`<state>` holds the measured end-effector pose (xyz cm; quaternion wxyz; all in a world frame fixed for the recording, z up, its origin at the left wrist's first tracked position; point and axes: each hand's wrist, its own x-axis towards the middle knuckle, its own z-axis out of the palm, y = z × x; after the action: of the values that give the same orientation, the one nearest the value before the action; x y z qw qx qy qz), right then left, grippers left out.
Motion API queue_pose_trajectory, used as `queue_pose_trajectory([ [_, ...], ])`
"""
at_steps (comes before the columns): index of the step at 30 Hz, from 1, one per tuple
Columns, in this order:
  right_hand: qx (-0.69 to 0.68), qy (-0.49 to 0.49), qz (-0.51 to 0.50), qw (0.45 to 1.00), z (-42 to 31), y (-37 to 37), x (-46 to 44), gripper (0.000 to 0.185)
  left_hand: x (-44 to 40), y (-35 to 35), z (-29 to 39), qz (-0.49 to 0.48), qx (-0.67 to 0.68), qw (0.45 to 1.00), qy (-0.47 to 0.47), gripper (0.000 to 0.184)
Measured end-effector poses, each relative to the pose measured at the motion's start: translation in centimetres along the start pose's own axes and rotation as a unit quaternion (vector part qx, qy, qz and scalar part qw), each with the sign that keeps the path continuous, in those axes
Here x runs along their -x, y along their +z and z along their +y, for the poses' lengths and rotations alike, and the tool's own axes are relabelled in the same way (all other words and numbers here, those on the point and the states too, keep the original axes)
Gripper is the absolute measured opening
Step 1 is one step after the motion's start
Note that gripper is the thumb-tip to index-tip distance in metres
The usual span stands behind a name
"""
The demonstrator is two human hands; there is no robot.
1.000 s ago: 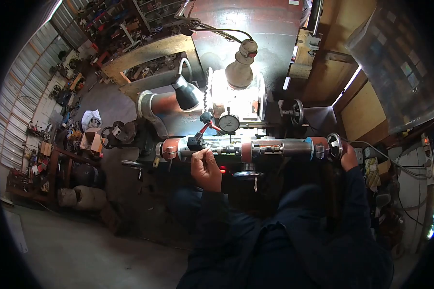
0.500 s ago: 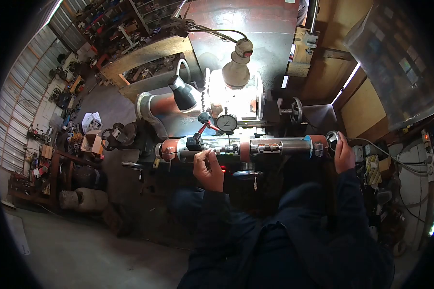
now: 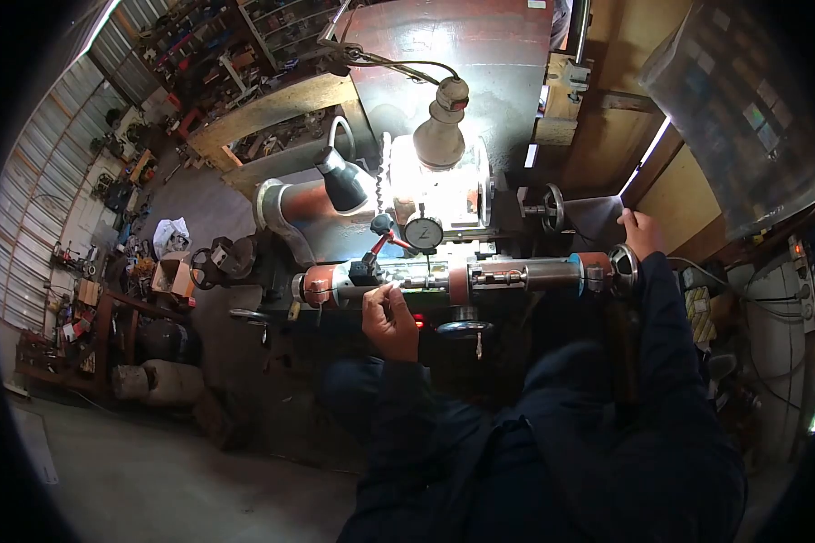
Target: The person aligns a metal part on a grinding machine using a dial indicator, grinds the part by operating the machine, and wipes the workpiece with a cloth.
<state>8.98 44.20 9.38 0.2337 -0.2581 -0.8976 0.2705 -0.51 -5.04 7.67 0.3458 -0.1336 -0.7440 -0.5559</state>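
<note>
My left hand (image 3: 390, 324) is closed in a pinch at the left end of a thin metal shaft (image 3: 433, 282), which lies across the machine. Its fingertips partly hide that end. Just above the shaft, a dial gauge (image 3: 423, 233) hangs on a jointed holder with a red arm (image 3: 388, 242), its stem pointing down at the shaft. My right hand (image 3: 643, 233) is raised above the handwheel (image 3: 623, 269) at the right end, off its rim. A finger sticks out to the left, and I see nothing held.
A lit lamp (image 3: 440, 136) and a black lamp (image 3: 342, 178) stand behind the shaft. Another handwheel (image 3: 553, 208) is at the back right, and a crank wheel (image 3: 465, 328) sits below. A plastic sheet (image 3: 743, 118) hangs at right. Boxes and parts (image 3: 172, 277) clutter the left.
My right hand has let go of the right-end handwheel and moved up, away from its rim. My left hand stays pinched at the shaft. The view has shifted slightly.
</note>
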Motion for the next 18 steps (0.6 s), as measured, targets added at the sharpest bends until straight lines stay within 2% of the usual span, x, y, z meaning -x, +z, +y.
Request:
queue_pose_trajectory([
  [2,0.019,-0.018,0.012,1.0,2.3,1.6,-0.9,0.047,-0.1,0.0,0.0,-0.003,0.005,1.0,0.002,0.008],
  [5,0.051,-0.004,-0.026,0.998,3.5,2.7,-0.8,0.045,-0.1,0.1,0.0,-0.003,-0.001,1.0,0.013,0.008],
  [8,0.007,0.005,-0.072,0.997,6.9,4.4,-0.8,0.043,-0.1,0.1,0.1,-0.008,0.006,1.0,0.009,0.007],
  [12,-0.03,0.012,-0.114,0.993,3.3,2.6,2.9,0.041,0.1,0.3,-0.2,-0.01,0.002,1.0,0.011,0.008],
  [14,-0.033,-0.079,-0.156,0.984,11.9,4.9,2.7,0.037,0.2,0.4,-0.3,-0.008,0.0,1.0,0.023,0.007],
  [15,-0.034,-0.124,-0.176,0.976,13.7,5.3,2.8,0.035,0.2,0.4,-0.1,-0.018,0.004,1.0,0.023,0.007],
  [16,-0.103,-0.136,-0.18,0.969,15.6,5.4,3.0,0.032,0.1,0.3,0.2,-0.028,0.009,0.999,0.024,0.007],
  [18,-0.238,-0.16,-0.185,0.94,12.7,3.4,3.7,0.025,0.3,0.5,0.6,-0.039,0.032,0.998,0.025,0.006],
])
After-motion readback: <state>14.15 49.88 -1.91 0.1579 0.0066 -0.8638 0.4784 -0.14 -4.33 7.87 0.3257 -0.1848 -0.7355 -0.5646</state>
